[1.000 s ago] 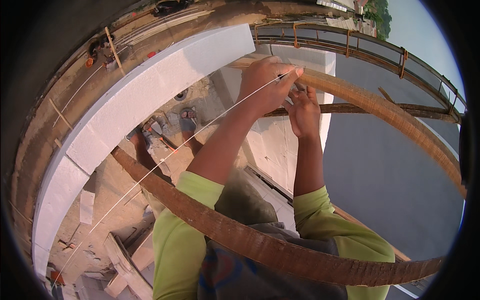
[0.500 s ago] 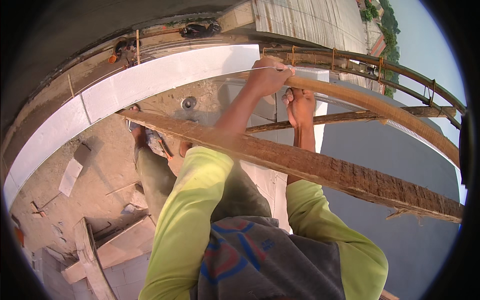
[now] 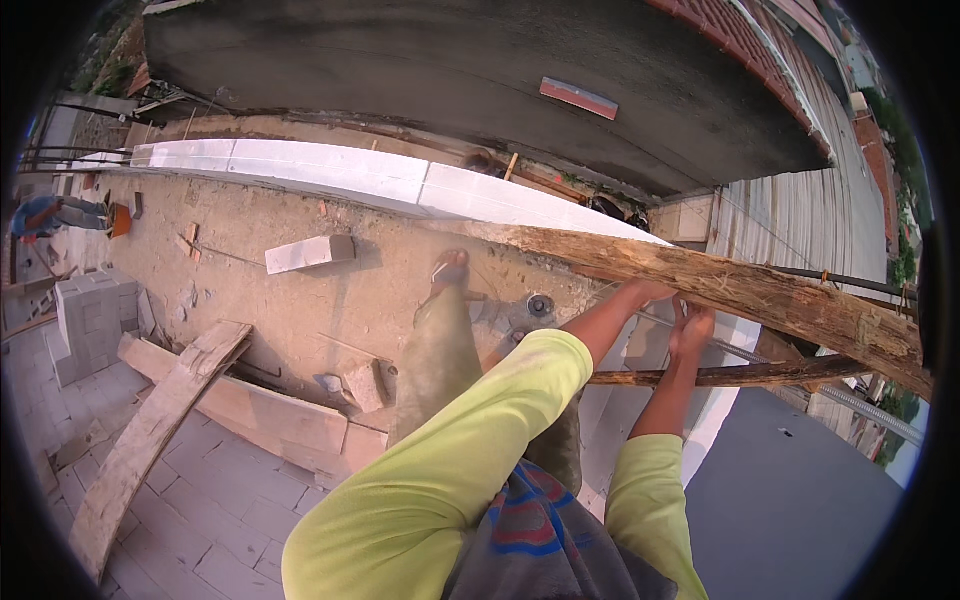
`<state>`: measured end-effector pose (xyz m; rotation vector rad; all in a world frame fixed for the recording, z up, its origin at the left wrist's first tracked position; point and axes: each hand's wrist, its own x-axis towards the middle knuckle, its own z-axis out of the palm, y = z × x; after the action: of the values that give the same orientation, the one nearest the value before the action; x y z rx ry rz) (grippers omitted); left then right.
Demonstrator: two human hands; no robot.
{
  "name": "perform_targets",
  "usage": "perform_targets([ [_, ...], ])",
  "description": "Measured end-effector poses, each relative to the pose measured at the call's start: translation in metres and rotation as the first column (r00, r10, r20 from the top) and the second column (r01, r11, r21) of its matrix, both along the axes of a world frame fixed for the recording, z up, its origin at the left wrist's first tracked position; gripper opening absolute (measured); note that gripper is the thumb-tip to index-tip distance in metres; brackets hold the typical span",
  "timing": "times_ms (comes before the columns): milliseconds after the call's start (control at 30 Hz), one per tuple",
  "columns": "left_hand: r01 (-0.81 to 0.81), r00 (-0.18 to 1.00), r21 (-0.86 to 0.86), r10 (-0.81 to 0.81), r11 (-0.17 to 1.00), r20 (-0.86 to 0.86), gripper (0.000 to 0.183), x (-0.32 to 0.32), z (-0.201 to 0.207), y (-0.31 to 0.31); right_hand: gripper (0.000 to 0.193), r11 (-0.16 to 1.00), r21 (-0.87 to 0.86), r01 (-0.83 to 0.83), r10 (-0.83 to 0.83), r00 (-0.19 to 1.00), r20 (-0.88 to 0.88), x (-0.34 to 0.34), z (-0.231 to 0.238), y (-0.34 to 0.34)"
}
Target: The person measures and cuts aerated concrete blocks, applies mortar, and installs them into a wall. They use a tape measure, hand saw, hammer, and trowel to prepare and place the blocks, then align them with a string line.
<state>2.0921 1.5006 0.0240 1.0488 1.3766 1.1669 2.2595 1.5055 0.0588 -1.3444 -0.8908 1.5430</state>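
Note:
A rough wooden beam (image 3: 700, 275) crosses in front of me from upper middle to the right edge. Behind its lower edge is my left hand (image 3: 648, 291), its fingers hidden by the wood. Close beside it on the right, my right hand (image 3: 692, 328) is raised with its fingers curled; whatever they hold is covered by the beam. Below both hands runs a second, thinner timber (image 3: 740, 374). A pale block wall (image 3: 520, 198) passes behind the beam's left part, and a ridged metal strip (image 3: 850, 400) extends to the right of my right hand.
On the sandy floor lie a pale block (image 3: 300, 255) and a broken block piece (image 3: 365, 386). A plank (image 3: 165, 440) leans over a long board (image 3: 275, 420). Stacked blocks (image 3: 95, 320) stand left, near another person (image 3: 60, 215). A grey surface (image 3: 790, 490) lies at right.
My view has swung left, bringing in more floor, stacked blocks and another person. The beam now covers my left fingers, which were pinching a thin string beside a timber.

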Motion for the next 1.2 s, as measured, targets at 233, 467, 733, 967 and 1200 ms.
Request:
perform_targets([
  [233,0.028,0.905,-0.236,0.075,0.971,0.418,0.033,-0.025,0.043,-0.004,0.039,0.994,-0.112,0.008,-0.024,0.99,-0.142,-0.024,0.011,0.012],
  [467,0.034,0.852,-0.283,0.12,0.959,0.51,0.029,-0.033,0.053,-0.014,0.04,0.949,-0.181,0.259,-0.27,0.962,-0.042,-0.029,0.018,-0.014],
  [733,0.022,0.962,-0.341,0.073,0.94,0.263,0.035,-0.059,0.051,-0.05,0.035,0.891,-0.308,0.332,-0.368,0.927,-0.066,-0.027,-0.09,-0.089],
  [967,0.032,0.996,-0.358,-0.001,0.933,0.089,0.037,-0.071,0.027,-0.096,0.026,0.872,-0.389,0.297,-0.153,0.92,0.36,-0.011,-0.283,-0.191],
  [1200,0.08,0.995,-0.294,-0.093,0.952,-0.031,0.037,-0.092,-0.028,-0.133,0.029,0.963,-0.231,0.14,0.088,0.646,0.758,-0.019,-0.412,-0.169],
])
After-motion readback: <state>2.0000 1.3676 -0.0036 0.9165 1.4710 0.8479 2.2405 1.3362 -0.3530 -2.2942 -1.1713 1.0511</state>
